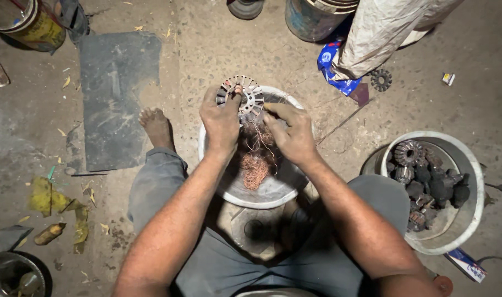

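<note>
I grip the slotted metal stator [241, 96] in my left hand [221, 121], fingers clenched around its near rim so it stays tilted over the white bowl [273, 190]. My right hand [292, 132] pinches the copper wire [256, 157] trailing from it, so the loose strands fall into the bowl between my knees. A second bowl of dark motor cores [427, 179] sits to my right on the floor.
</note>
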